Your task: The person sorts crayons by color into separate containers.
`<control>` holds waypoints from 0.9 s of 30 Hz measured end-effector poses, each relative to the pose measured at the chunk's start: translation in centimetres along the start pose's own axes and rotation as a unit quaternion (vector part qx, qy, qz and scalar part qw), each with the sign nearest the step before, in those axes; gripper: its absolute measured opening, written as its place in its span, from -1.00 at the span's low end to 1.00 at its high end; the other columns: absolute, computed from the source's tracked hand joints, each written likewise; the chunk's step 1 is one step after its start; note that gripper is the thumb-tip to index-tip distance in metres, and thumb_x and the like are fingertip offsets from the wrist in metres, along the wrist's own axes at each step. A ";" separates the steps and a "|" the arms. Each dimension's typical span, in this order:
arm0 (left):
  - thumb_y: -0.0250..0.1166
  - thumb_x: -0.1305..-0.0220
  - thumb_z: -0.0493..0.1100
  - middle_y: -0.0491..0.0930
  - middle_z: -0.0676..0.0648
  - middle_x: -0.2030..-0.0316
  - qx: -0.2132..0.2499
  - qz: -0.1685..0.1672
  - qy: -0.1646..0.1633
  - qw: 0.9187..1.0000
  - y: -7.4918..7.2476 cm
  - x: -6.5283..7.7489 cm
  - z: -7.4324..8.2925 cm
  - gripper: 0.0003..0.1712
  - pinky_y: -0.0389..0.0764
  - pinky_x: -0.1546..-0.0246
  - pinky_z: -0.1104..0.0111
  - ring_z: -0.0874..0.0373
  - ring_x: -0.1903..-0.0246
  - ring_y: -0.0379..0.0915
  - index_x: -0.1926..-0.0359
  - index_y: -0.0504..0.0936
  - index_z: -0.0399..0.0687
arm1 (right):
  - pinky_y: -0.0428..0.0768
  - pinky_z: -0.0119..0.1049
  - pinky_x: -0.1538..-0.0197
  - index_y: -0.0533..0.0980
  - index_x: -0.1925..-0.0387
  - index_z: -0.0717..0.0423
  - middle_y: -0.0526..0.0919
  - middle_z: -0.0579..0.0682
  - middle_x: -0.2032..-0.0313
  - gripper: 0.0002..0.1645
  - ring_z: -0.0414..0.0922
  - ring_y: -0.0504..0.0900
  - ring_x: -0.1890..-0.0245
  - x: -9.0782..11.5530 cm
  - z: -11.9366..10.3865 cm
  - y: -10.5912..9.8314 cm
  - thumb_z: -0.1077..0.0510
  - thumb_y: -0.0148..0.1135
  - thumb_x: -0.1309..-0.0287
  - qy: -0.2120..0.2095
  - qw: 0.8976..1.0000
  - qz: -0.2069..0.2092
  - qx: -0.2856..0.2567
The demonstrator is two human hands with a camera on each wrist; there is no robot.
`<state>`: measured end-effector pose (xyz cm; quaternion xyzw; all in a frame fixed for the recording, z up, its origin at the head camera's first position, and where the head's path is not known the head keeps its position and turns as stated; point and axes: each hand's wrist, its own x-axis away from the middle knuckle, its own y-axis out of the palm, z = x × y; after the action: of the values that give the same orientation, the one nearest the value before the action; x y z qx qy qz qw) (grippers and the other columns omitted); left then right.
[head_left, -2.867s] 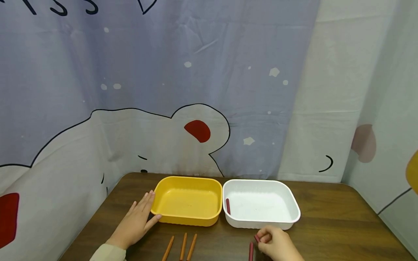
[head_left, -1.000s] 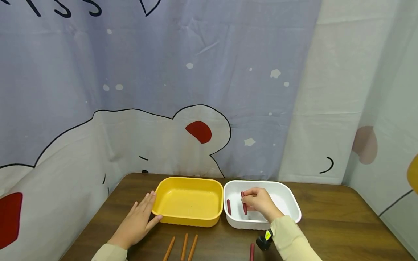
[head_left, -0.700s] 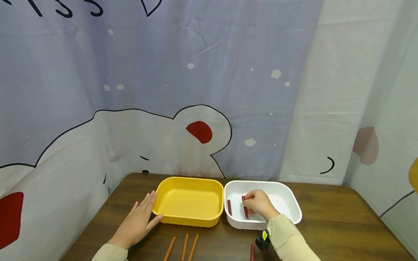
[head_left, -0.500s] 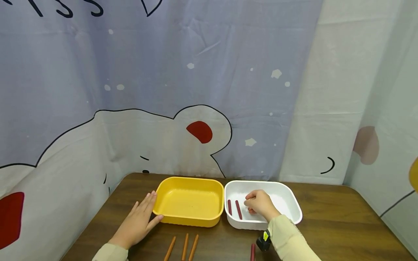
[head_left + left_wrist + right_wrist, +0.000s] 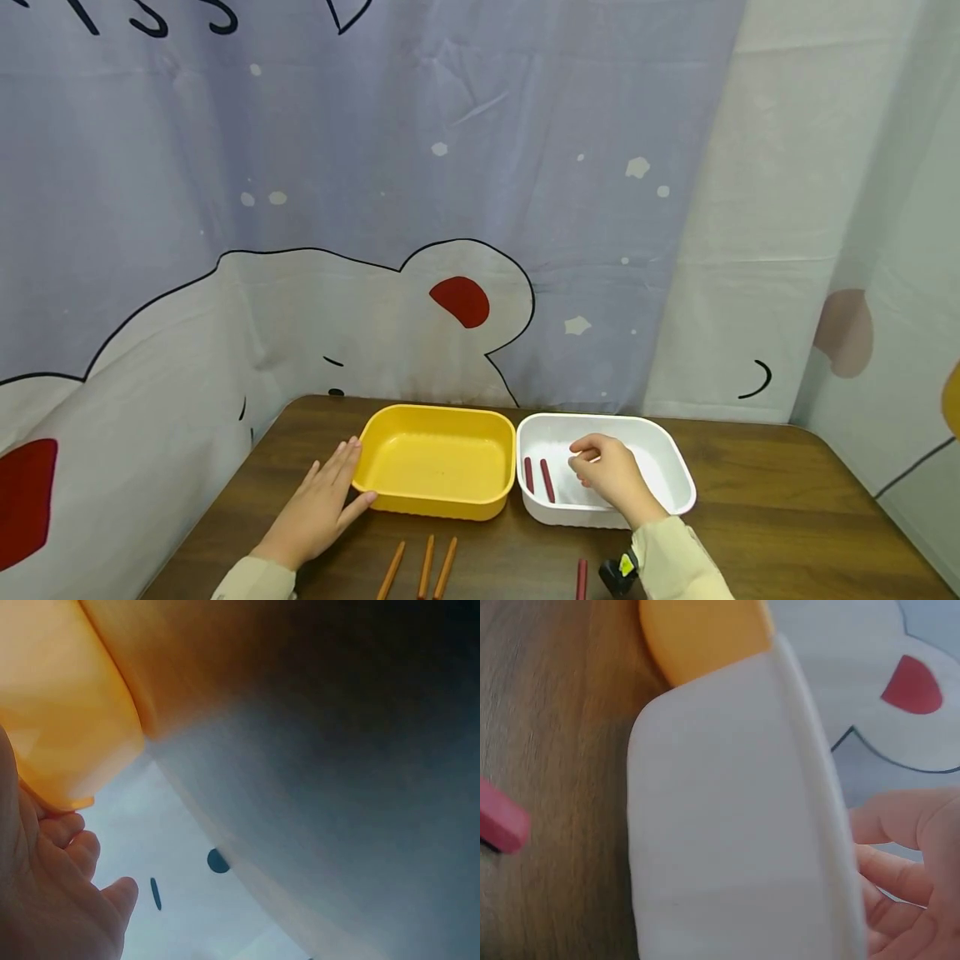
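Observation:
My left hand rests with straight fingers against the left side of the yellow plastic tub; the left wrist view shows its fingertips at the tub's rim. Over the white plastic tub hovers my right hand, fingers loosely bent and holding nothing. Inside the white tub, left of that hand, lie two dark red crayon-like sticks, nearly side by side. Another dark red stick lies on the table in front. In the right wrist view the tub's white wall partly hides the right fingers.
Three orange crayon-like sticks lie on the wooden table in front of the yellow tub. The two tubs stand side by side at the table's back edge. A printed curtain hangs behind. A black camera sits at my right wrist.
My right hand carried a dark red stick from the table into the white tub and let go of it beside the first one. It then rose slightly rightward. The left hand stayed put.

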<state>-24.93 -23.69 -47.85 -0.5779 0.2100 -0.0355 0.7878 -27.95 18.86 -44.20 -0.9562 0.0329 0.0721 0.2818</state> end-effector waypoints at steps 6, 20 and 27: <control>0.09 -0.50 0.26 0.09 -0.26 -0.54 -0.001 0.000 0.002 1.000 0.0 0.0 0.0 -0.08 0.12 -0.39 -0.29 -0.21 -0.51 0.03 -0.54 0.15 -0.33 | 0.67 -0.37 0.42 0.67 0.21 0.29 0.65 -0.02 0.45 -0.80 -0.16 0.67 0.51 1.2 -0.8 -0.5 0.35 0.30 -0.09 -0.008 1.000 0.017 -0.022; 0.10 -0.50 0.26 0.10 -0.26 -0.53 -0.005 0.006 0.007 1.000 0.0 -0.2 0.1 -0.08 0.14 -0.38 -0.29 -0.21 -0.50 0.05 -0.53 0.15 -0.34 | 0.68 -0.39 0.38 0.68 0.20 0.28 0.68 -0.02 0.44 -0.84 -0.18 0.68 0.50 4.9 -1.8 -1.7 0.37 0.33 -0.14 -0.037 0.995 0.040 -0.084; 0.11 -0.49 0.26 0.09 -0.25 -0.54 -0.001 0.003 0.000 1.000 -0.2 0.0 0.2 -0.08 0.12 -0.38 -0.29 -0.22 -0.50 0.05 -0.53 0.16 -0.34 | 0.69 -0.38 0.37 0.68 0.22 0.24 0.69 -0.03 0.42 -0.86 -0.20 0.69 0.49 6.8 -2.1 -2.2 0.34 0.37 -0.15 -0.043 0.996 0.022 -0.081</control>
<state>-24.82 -23.54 -47.59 -0.5783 0.2116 -0.0330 0.7872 -20.71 19.38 -42.32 -0.9709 0.0362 0.1217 0.2032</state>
